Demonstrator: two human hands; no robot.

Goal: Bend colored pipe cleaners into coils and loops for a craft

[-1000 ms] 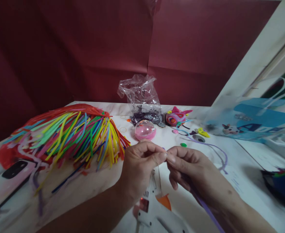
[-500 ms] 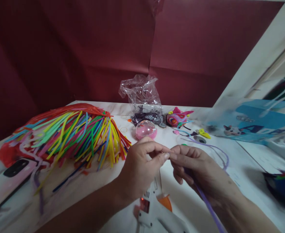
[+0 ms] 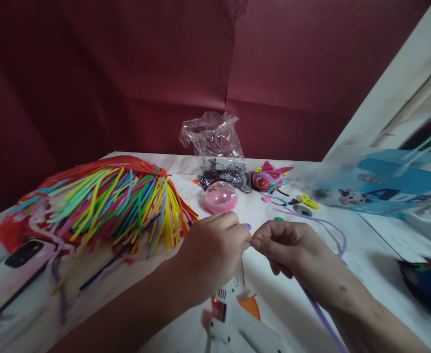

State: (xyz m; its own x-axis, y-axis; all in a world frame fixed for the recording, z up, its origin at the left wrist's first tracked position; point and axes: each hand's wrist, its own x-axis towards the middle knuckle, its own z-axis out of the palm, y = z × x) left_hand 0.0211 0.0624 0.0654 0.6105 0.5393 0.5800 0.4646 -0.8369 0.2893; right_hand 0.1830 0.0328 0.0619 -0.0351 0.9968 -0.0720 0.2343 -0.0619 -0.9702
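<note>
My left hand (image 3: 211,255) and my right hand (image 3: 289,247) meet fingertip to fingertip above the white table (image 3: 370,260). Both pinch the end of a thin purple strip (image 3: 320,314), which trails back under my right wrist toward the near edge. A small purple curl of it shows between the fingertips. My left fingers are curled into a fist-like pinch, and my right fingers are closed round the strip. A white glue gun (image 3: 233,318) with a red light lies on the table just below my hands.
A big heap of multicoloured strips (image 3: 108,201) covers the left. A phone (image 3: 20,255) lies at its near left. Behind my hands are a pink clear ball (image 3: 220,197), a clear plastic bag (image 3: 215,147), a coiled colourful figure (image 3: 269,177) and small pieces. A blue printed bag (image 3: 380,184) stands right.
My left hand has rolled over so its back faces up, and both hands have dropped slightly toward the table, still pinching the strip's end.
</note>
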